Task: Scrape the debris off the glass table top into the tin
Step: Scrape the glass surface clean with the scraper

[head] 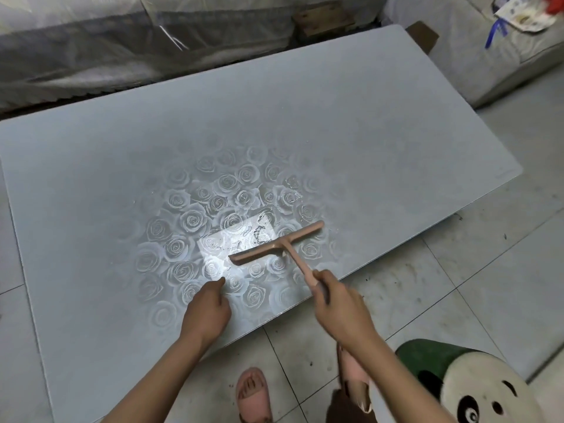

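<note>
Head view, looking down on the big glass tabletop [335, 117], pale grey with a cluster of printed roses in the near middle and a bright patch of glare on it. Behind it sits a sofa [91, 41] under clear plastic sheeting, and white floor tiles [457, 285], speckled with dirt, run along the near and right sides. Bottom right, a panda-faced stool [476, 389] with a green edge. A foot in a pink slipper [253, 392] stands on the tiles just off the tabletop's near edge. Now the hands: the right hand [338, 303] is wrapped round the handle of a pink T-shaped scraper [283, 247], its blade lying flat on the glass over the roses. The left hand [207, 306] rests on the glass just left of it, fingers loosely curled, grasping nothing. Wet smears and specks of debris [259, 233] lie on the glass just beyond the blade, inside the glare patch.
</note>
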### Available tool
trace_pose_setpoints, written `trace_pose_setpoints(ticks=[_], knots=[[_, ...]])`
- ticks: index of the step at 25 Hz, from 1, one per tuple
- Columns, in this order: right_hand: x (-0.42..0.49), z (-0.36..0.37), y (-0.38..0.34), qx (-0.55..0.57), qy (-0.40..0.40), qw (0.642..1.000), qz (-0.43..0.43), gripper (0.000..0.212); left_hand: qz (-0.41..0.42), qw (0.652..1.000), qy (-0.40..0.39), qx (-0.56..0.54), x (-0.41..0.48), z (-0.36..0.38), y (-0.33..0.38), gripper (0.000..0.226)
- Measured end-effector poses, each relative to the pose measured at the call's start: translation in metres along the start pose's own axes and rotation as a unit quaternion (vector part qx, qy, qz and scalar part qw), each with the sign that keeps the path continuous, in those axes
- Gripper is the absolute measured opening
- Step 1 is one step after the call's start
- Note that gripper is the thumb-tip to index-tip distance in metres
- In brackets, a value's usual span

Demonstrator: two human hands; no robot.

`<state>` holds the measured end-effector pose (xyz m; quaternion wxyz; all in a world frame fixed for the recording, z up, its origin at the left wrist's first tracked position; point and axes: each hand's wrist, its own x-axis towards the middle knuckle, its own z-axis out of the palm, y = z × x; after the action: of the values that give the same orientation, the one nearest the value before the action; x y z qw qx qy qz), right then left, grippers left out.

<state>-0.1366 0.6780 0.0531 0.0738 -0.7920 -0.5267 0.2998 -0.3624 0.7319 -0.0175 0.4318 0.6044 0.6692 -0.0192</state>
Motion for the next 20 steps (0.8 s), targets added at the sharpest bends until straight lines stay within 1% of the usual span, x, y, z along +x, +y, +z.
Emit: trace_pose_setpoints(ticks=[2, 4, 6, 8, 10, 12, 14, 15, 16, 18, 20], knots=[[0.004, -0.041, 0.037, -0.029, -0.011, 0.999, -0.022, 0.02, -0.006, 0.999, -0.033, 0.024, 0.0, 0.0, 0.01, 0.044], [0.016, -0.086, 0.083, -0.067, -0.059, 0.996, -0.026, 0.023, -0.014, 0.997, -0.065, 0.05, 0.001, 0.003, 0.027, 0.038], [0.039, -0.111, 0.113, -0.116, -0.105, 0.987, -0.048, 0.028, -0.01, 0.993, -0.093, 0.073, 0.007, 0.008, 0.042, 0.027], [0.071, -0.109, 0.113, -0.141, -0.126, 0.977, -0.1, 0.027, -0.015, 0.993, -0.095, 0.069, 0.018, 0.014, 0.055, 0.019], [0.105, -0.096, 0.097, -0.135, -0.143, 0.965, -0.173, 0.025, -0.042, 0.993, -0.091, 0.069, 0.026, 0.025, 0.069, 0.014], [0.137, -0.097, 0.085, -0.143, -0.167, 0.947, -0.233, 0.026, -0.07, 0.99, -0.089, 0.084, 0.032, 0.035, 0.087, 0.018], [0.17, -0.132, 0.093, -0.207, -0.185, 0.915, -0.292, 0.03, -0.117, 0.986, -0.083, 0.081, 0.036, 0.05, 0.105, 0.029], [0.183, -0.156, 0.101, -0.242, -0.202, 0.898, -0.306, 0.033, -0.135, 0.984, -0.082, 0.077, 0.037, 0.056, 0.113, 0.033], [0.197, -0.18, 0.112, -0.272, -0.224, 0.886, -0.302, 0.036, -0.155, 0.982, -0.082, 0.072, 0.037, 0.062, 0.121, 0.035], [0.231, -0.214, 0.126, -0.312, -0.245, 0.868, -0.297, 0.037, -0.2, 0.975, -0.081, 0.054, 0.045, 0.076, 0.139, 0.04], [0.258, -0.206, 0.115, -0.315, -0.26, 0.849, -0.335, 0.033, -0.244, 0.966, -0.077, 0.028, 0.055, 0.086, 0.157, 0.045]])
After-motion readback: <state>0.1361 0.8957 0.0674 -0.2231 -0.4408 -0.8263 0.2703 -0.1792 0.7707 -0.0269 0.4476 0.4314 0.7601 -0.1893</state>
